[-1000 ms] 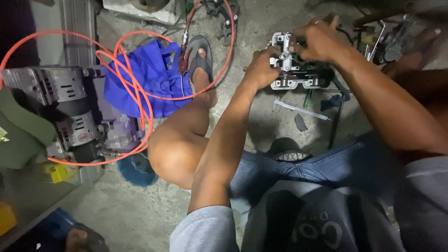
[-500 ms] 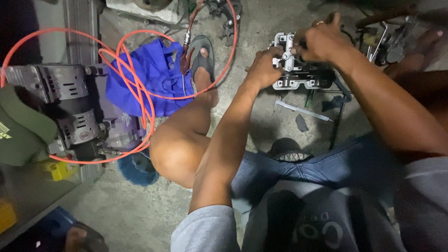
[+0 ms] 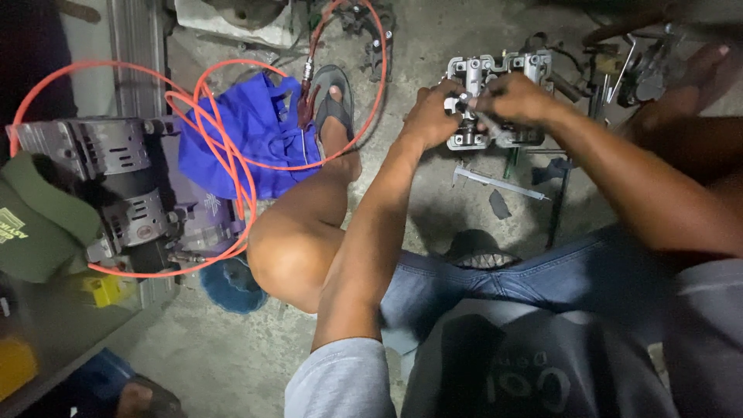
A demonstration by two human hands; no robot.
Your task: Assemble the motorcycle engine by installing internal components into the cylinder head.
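A grey metal engine part [image 3: 486, 71] with several round openings sits on the concrete floor ahead of me. My left hand [image 3: 430, 114] is closed over its left edge, fingers pinched around a small piece I cannot make out. My right hand [image 3: 514, 98] rests on the part's middle, fingers curled around something small right beside the left fingertips. Both forearms reach forward over my knees.
A slim metal caliper [image 3: 499, 182] lies on the floor below the part. An orange hose [image 3: 232, 155] loops over a blue cloth bag [image 3: 255, 131] and a grey compressor [image 3: 116, 190] at left. My sandalled foot [image 3: 334, 108] is beside the bag. More tools [image 3: 619, 70] lie at right.
Both hands stayed on the engine part, fingers shifting slightly closer together over it. The camera view drifted a little; nothing else moved.
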